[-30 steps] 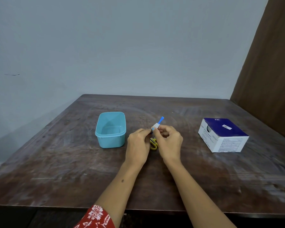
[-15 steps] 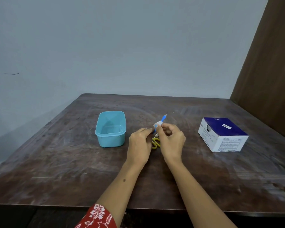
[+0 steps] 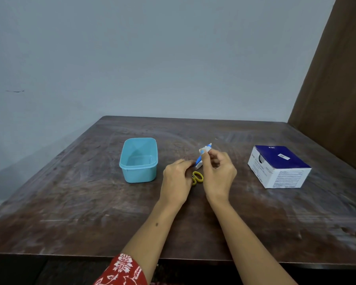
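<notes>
Centre frame, above the table (image 3: pixel 90 202): left hand (image 3: pixel 178 177) pinching the lower end of the blue-and-white packet (image 3: pixel 198 161), right hand (image 3: pixel 219 171) pinching its top, now pulled further apart, over the yellow scissors (image 3: pixel 197 177). Probably tearing it open.

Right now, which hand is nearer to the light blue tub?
Left. The left hand sits just right of the tub; the right hand is farther right, past the small blue-and-white item that both hands pinch.
</notes>
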Motion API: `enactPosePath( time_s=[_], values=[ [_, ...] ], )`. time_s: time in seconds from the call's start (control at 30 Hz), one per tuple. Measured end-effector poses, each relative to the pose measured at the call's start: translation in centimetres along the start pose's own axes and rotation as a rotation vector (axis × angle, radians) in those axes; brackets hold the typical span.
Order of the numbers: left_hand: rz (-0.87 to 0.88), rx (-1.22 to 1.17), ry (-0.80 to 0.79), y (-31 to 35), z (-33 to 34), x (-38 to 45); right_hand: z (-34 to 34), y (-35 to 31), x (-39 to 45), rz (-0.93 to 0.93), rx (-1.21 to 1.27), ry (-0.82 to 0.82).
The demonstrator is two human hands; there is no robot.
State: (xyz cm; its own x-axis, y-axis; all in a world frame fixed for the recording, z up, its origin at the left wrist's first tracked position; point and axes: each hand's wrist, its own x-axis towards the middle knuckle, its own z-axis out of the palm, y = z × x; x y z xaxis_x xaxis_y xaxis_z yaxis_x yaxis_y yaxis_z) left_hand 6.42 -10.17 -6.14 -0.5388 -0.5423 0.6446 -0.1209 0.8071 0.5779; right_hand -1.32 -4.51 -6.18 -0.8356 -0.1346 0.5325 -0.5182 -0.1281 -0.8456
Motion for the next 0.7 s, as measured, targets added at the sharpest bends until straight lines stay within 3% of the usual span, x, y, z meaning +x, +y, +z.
enactPosePath(
  time_s=[0.07,0.23,0.47,0.7],
  values=[
    [0.008,0.006,-0.012,0.05,0.0,-0.09,-0.02,-0.07,0.07,0.001,0.004,0.017],
    [-0.035,0.011,0.022,-0.17,-0.23,0.1,0.38,0.51,-0.25,-0.01,-0.091,-0.148],
    [-0.036,-0.017,-0.012,0.06,-0.04,0.01,0.04,0.06,0.06,-0.095,0.01,0.046],
    [-0.059,0.021,0.021,-0.05,-0.3,0.07,0.28,0.39,-0.08,-0.034,-0.046,-0.097]
  ],
)
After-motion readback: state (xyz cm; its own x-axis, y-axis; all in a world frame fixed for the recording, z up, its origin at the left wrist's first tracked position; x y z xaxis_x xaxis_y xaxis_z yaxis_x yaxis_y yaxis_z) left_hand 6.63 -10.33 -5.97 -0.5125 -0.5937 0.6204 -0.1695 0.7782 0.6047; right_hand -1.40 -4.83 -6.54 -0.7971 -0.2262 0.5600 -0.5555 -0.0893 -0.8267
